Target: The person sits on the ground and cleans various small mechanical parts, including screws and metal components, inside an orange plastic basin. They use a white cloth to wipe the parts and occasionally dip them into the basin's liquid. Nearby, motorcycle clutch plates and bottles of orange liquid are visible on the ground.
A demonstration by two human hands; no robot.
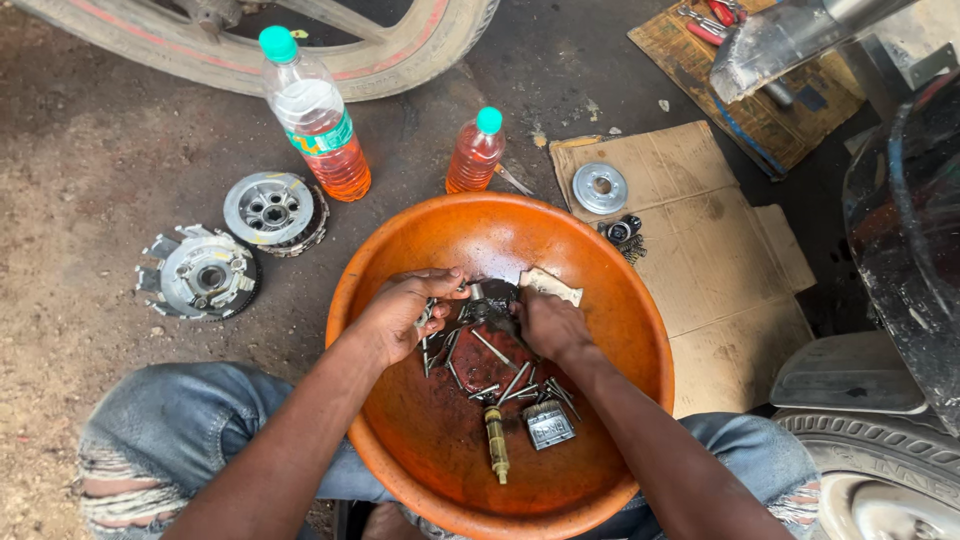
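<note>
A wide, round orange plastic basin [620, 330] sits on the ground between the person's knees in torn blue jeans [150, 440]. At the basin's near side lie a small brass-coloured cylindrical fitting [496, 444] and a short wire brush with a grey block handle [548, 424]. Just beyond them, in the basin's middle, steel bolts and pins [510, 380] are scattered in a shallow pool of reddish liquid. Over that pool both hands meet: the left hand [402, 313] and the right hand [548, 322] are together, each closed on a small dark metal part [488, 300] held between them. A pale scrap of rag [550, 286] lies by the right hand.

Left of the basin rest two round toothed metal clutch parts [235, 245]. Beyond the basin's far rim stand two clear plastic bottles of orange liquid with teal caps [400, 140]. To its far right, flattened brown cardboard [720, 270] carries a round silver metal disc [599, 188].
</note>
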